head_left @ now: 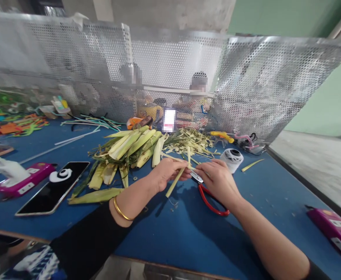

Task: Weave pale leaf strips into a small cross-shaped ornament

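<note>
My left hand point(172, 171), with a gold bangle at the wrist, pinches a few narrow corn husk strips point(176, 182) that cross each other above the table. Closed too, my right hand point(217, 177) grips the strips' right side between thumb and fingers; its fingertips are partly hidden. Red-handled scissors point(214, 204) lie under my right hand, their blades pointing toward the strips. Just beyond that hand stands a spool of white thread point(232, 159). A heap of pale green corn husks point(132, 146) lies beyond my left forearm.
Husk scraps point(189, 140) are piled behind my hands, before a perforated metal screen point(170, 62). People sit behind it. A black phone point(54, 190) and purple power strip point(27, 181) lie left; another purple power strip point(333, 231) sits right. A yellow tool point(222, 136) lies at the back.
</note>
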`<state>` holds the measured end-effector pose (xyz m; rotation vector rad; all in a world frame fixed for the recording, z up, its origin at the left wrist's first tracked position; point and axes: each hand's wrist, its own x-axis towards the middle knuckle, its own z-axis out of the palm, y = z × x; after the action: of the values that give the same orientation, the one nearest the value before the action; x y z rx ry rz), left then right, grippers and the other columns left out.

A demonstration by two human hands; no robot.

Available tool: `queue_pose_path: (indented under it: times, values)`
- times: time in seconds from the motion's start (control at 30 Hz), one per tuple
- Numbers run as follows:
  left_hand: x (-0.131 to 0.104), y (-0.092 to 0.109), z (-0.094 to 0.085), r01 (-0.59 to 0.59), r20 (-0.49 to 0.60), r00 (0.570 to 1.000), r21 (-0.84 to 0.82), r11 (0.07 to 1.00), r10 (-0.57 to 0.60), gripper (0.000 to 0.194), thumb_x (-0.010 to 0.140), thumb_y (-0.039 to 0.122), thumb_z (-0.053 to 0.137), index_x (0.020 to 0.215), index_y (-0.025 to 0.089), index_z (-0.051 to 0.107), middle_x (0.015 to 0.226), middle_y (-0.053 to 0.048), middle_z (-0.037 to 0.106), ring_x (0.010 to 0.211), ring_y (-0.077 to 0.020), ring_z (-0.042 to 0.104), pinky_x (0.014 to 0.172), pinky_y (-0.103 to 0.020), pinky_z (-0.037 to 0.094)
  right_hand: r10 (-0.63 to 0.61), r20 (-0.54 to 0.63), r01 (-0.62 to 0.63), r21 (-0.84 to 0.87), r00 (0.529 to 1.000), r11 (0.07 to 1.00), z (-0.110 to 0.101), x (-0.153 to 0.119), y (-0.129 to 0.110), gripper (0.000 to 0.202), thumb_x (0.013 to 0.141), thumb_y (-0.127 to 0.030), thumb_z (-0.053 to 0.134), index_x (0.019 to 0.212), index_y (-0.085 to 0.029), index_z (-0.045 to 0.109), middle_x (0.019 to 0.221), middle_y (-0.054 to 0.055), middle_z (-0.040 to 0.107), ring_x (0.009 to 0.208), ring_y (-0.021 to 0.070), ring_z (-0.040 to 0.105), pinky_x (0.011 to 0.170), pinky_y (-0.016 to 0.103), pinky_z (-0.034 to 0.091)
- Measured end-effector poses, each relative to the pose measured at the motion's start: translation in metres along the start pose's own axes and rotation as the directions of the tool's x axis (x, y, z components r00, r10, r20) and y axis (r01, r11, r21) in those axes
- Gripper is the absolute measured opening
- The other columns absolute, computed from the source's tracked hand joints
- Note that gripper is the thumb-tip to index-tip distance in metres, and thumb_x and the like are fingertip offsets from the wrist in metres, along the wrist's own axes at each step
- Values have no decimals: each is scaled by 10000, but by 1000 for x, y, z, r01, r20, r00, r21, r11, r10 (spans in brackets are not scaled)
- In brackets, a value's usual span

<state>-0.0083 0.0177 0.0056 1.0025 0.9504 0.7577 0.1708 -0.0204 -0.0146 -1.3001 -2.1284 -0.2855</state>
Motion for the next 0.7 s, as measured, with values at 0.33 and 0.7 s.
queue_pose_path:
  times: [0.33,0.7]
  values:
    - [3,-10,-1,-64,56,997,177,982,55,205,753,317,702,823,126,673,529,35,537,444,-70,481,443,-197,360,265,299,-373,403,917,836,0,2,-5,299,889,-359,502,662,-197,610,628,1,603,638,154,511,700,300,365]
    - [-1,-15,7,-97,192,980,269,958,45,311,666,426,731,642,141,608,458,69,409,381,-34,286,394,-210,136,523,485,-565,825,701,-8,14,4,-8,324,603,-414,764,541,-168,562,512,-24,542,497,91,436,533,244,328]
